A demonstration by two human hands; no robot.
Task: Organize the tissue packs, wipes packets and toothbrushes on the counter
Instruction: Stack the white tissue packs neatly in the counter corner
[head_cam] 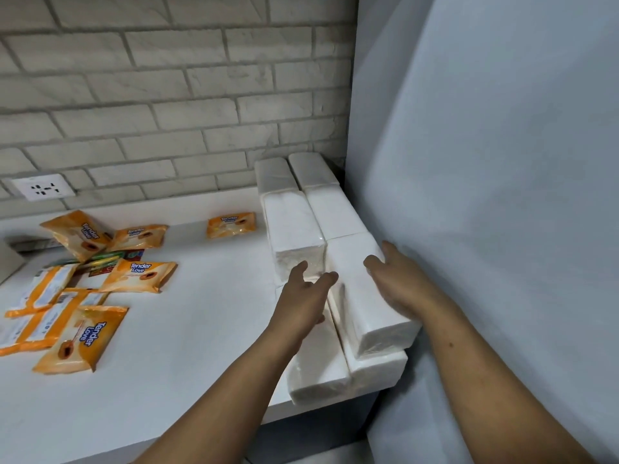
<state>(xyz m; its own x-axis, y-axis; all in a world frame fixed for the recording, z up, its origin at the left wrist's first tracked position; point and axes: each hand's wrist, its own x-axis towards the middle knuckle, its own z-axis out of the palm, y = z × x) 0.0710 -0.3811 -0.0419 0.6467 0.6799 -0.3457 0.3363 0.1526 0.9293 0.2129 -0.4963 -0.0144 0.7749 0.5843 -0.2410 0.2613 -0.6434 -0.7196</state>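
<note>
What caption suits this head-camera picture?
Left hand and right hand at stacked tissue packs by the wall; orange wipes packets lie scattered leftward.

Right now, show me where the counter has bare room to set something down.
Widest bare patch: the counter, middle and front, between the wipes packets at left and the tissue packs. A smaller strip lies left of the lone packet. Crowded: the right corner.

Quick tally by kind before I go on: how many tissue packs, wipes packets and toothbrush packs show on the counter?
White tissue packs: 7 visible
Orange wipes packets: at least 7, some overlapping
Toothbrush packs: at least 1, mostly covered by wipes
Total: at least 15
</note>
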